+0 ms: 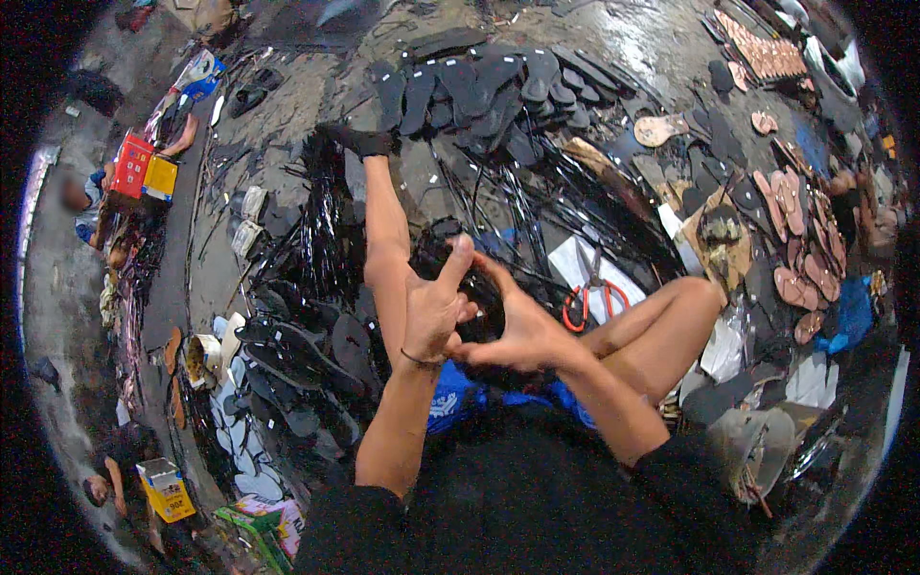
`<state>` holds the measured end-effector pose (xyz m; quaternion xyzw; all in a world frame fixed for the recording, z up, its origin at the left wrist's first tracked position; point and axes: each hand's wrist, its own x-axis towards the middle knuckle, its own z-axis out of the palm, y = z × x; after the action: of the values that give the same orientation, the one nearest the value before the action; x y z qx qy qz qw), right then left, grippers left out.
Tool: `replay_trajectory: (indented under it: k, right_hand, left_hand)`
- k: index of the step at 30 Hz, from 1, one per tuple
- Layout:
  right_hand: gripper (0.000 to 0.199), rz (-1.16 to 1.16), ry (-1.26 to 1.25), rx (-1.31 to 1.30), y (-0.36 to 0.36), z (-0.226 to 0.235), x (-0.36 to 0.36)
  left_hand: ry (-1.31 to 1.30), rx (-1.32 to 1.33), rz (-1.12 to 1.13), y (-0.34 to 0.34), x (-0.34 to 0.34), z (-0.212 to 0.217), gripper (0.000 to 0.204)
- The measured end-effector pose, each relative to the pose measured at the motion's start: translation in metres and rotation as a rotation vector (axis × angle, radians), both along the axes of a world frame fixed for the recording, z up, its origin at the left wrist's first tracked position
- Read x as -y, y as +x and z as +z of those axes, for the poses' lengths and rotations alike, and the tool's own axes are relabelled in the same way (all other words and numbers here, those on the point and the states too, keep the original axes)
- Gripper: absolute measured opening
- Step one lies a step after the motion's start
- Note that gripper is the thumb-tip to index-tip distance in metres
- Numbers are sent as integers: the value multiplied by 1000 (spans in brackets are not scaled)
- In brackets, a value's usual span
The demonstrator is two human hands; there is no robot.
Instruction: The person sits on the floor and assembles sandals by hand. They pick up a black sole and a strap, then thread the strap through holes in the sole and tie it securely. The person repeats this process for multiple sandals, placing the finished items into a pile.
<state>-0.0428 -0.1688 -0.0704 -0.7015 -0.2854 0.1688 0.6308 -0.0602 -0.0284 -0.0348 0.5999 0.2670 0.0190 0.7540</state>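
In front of my lap, my left hand (434, 309) and my right hand (518, 331) are curled around a dark, glossy black sandal (484, 309). The left thumb points up along its near side, and the right fingers wrap its other side. Much of the sandal is hidden by my palms and fingers, so its exact shape is unclear. Beside my right arm lie scissors with red handles (576, 309), their blades resting on a white sheet (567, 259). Glossy black strips (331, 216) lie in a heap by my outstretched leg.
Rows of black soles (468, 88) cover the floor ahead. More black footwear (297, 359) is piled at my left. Pink sandals (793, 287) lie at the far right, and a bucket (750, 450) stands near my right elbow. Other people sit along the left, beside coloured boxes (165, 491).
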Motion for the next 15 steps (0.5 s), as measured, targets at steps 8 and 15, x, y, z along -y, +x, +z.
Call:
replay_trajectory:
  k: [8,15]
  right_hand:
    - [73,42,-131,-219,-25,-29,2]
    - [54,97,68,-420,-16,-5,-5]
  left_hand:
    - [-141,104,5,-1,3,-10,18]
    - [42,39,-51,-1,-5,-15,6]
